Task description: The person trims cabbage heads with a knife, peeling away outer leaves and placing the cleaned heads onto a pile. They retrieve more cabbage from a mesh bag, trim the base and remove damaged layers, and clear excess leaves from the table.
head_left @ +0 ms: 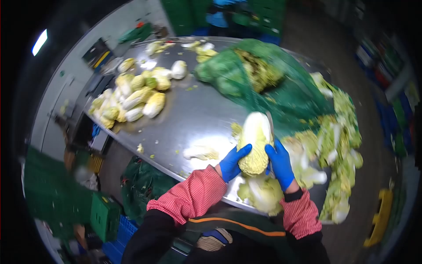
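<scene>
Between my two blue-gloved hands is a napa cabbage, its white base pointing away from me and its yellow leafy end toward me. My left hand grips its left side, the thumb lying on the leaves. On the right side, my right hand presses against the cabbage. A thin knife blade shows along the cabbage's right edge; its handle is hidden at my right hand. Loose leaves lie just below the cabbage, near the table edge.
A metal table carries a pile of cabbages at the left. Behind the held cabbage lies a green net bag with cabbages. Trimmed leaves are heaped at the right. Green and blue crates stand on the floor lower left.
</scene>
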{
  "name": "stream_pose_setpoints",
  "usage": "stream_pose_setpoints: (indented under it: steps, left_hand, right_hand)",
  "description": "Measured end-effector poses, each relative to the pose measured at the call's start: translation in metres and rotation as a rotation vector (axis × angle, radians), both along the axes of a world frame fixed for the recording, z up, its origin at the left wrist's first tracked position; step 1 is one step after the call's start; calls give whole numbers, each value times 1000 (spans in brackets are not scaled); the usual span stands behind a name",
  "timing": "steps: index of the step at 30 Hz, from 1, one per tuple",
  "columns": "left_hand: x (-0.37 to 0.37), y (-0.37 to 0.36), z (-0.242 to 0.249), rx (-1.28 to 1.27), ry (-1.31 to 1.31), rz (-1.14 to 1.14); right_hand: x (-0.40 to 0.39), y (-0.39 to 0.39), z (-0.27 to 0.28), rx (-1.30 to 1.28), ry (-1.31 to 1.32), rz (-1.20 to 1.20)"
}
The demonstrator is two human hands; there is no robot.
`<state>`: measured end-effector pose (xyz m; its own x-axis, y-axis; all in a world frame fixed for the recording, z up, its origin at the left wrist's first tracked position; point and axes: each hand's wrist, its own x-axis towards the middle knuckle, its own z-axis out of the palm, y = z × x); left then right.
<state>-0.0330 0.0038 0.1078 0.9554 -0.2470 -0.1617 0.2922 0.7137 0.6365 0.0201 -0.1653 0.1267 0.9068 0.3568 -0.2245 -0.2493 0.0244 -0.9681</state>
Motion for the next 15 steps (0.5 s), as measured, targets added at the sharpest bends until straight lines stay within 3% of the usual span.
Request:
stream_pose_setpoints:
  steps: [1,3,5,10,12,15]
  left_hand:
    - [0,18,6,-7,36,73]
    - [3,67,7,-50,89,128]
    - [15,124,-15,-111,154,239]
    - [38,302,-24,19,187,632]
    - [42,356,-5,124,212,836]
    - [58,456,-4,119,162,905]
  right_hand:
    - [1,11,12,-161,42,31]
    - [8,33,7,-172,-131,62]
    - [16,49,-1,-162,-116,131]
    - [14,76,-43,-229,26,181]
    - [11,86,-54,-272,77,204]
    - [10,97,-75,-329,138,209]
